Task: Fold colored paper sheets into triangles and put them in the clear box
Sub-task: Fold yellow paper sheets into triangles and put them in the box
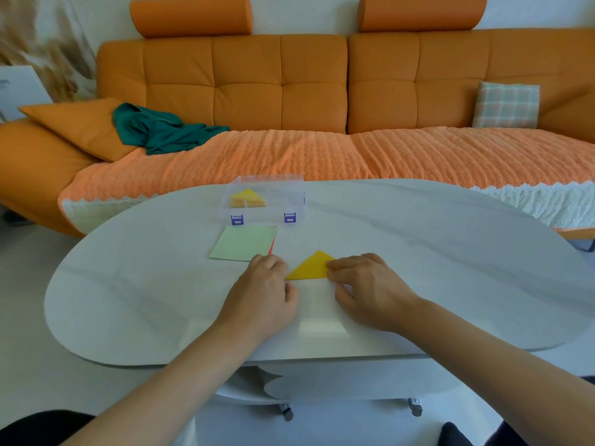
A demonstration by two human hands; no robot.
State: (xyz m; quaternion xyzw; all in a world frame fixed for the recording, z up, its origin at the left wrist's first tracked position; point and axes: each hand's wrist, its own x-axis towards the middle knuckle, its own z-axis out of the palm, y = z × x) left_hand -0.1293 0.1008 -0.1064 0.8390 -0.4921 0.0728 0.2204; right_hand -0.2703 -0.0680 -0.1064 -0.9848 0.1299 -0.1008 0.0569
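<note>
One yellow triangle (310, 267) — left hand (264, 291), right hand (367, 284) holding — one clear box (291, 196).

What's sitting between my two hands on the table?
In the head view, a folded yellow paper triangle lies between the left hand and the right hand, whose fingertips touch its right corner.

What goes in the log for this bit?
step: folding | yellow triangle: flat on table | right hand: fingertips on its right corner | left hand: at its left tip | clear box: yellow triangles inside

No legible text or labels anywhere
</note>
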